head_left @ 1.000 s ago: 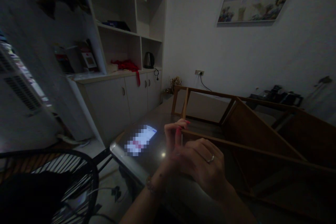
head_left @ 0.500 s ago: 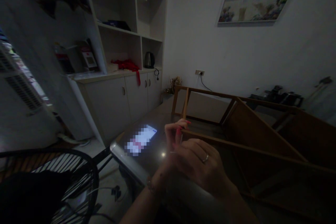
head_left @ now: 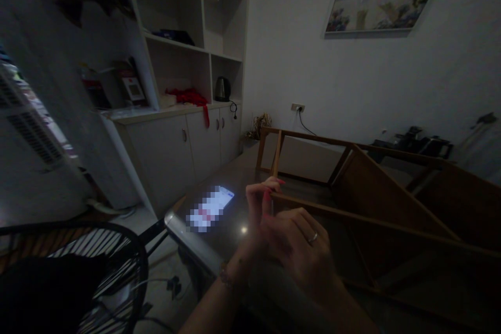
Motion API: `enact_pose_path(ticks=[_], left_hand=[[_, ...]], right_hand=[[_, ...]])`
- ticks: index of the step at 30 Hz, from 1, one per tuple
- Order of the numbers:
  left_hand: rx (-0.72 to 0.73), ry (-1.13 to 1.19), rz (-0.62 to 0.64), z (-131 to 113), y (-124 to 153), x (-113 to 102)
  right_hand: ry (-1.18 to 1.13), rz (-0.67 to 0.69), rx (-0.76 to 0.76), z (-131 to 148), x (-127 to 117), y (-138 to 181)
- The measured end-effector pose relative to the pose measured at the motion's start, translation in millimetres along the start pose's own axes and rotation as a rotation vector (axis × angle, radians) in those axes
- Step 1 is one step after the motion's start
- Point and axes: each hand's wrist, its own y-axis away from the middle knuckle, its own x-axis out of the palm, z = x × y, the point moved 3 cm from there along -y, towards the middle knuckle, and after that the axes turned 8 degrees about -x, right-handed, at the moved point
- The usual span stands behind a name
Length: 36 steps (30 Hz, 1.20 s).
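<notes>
A brown wooden rack frame [head_left: 313,205] lies on its side on the dark glossy table. My left hand [head_left: 258,201] is closed at the near left end of its rail, red-nailed fingers curled around that end. Just right of it and closer to me, my right hand [head_left: 301,242], with a ring on one finger, is closed in a pinch. A thin pale sliver shows near its fingertips, too small and dim to name. On the table left of my hands lies a phone [head_left: 213,209] with its screen lit and blurred out.
The table edge [head_left: 191,248] runs along the left, with a black round-backed chair [head_left: 143,266] beside it. A white cabinet [head_left: 160,151] holding a kettle [head_left: 223,88] and red cloth [head_left: 190,97] stands behind. Dark objects [head_left: 422,143] sit beyond the rack.
My right hand has shifted and turned slightly, its knuckles a little further right. My left hand, the rack and the phone stay in place.
</notes>
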Motion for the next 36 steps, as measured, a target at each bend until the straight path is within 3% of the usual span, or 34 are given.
enact_pose_path(ticks=[5,15,29,36], left_hand=[[-0.003,-0.009,0.008,1,1,0],[0.020,0.007,-0.011,5,0,-1],[-0.024,0.012,0.013,3,2,-2],[0.009,-0.022,-0.007,11,3,-4]], right_hand=[[0.039,-0.003,-0.028,1,2,1],[-0.022,0.115,-0.208,-5,-3,-2],[0.003,-0.032,-0.043,3,2,1],[0.094,0.018,-0.066,-1,3,4]])
